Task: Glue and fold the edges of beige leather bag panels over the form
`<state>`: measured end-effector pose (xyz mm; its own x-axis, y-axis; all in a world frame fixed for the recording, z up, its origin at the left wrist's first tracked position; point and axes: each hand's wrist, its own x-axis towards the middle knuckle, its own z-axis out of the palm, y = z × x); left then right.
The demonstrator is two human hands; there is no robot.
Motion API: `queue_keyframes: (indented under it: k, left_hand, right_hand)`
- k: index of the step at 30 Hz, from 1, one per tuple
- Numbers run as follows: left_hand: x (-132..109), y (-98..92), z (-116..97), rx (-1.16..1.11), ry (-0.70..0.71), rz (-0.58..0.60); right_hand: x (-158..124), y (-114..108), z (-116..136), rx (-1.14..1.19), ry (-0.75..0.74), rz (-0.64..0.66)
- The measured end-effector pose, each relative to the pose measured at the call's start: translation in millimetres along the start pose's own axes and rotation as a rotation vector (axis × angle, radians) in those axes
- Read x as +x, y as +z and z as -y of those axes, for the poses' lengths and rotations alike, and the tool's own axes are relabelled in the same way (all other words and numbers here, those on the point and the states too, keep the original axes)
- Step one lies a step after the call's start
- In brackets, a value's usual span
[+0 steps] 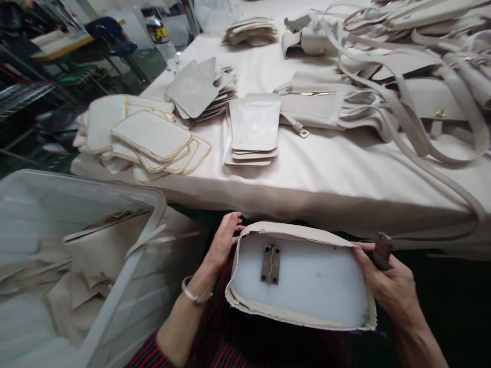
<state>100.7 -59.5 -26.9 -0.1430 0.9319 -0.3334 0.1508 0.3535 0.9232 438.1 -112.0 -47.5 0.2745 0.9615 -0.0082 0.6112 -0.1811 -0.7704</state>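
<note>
A white rectangular board (307, 286) with a metal hinge (270, 265) fixed to it lies over my lap. A beige leather piece (295, 231) wraps its rim, the raw edge standing up all round. My left hand (224, 240) has its fingers curled at the upper left corner of the leather. My right hand (395, 283) grips the right end, thumb on the leather rim. A short brown blocky tool (382, 248) sticks up from the same hand; its lower part is hidden by my fingers.
A cloth-covered table (307, 179) bears yellow-edged panels (151, 134), stacked white plates (258, 122), a beige bag part (314, 105) and several strapped bags (429, 97). A plastic bin (153, 204) with leather scraps (103, 250) stands at the left. A long strap (456, 191) hangs over the table edge.
</note>
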Motion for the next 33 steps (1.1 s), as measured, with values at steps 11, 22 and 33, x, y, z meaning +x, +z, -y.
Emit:
queue_keyframes:
  k: [11,22,33]
  left_hand:
    - [1.9,-5.0,-22.9,0.904,0.487,0.001]
    - [-12.0,-13.0,-30.3,1.009,0.515,0.231]
    - [24.1,-30.6,-35.9,0.742,0.233,0.458]
  right_hand:
    - [-0.8,5.8,9.1,-0.239,-0.52,-0.11]
    - [-0.1,5.2,3.3,-0.285,-0.58,-0.144]
    - [4.1,-0.2,-3.9,-0.39,-0.736,-0.111]
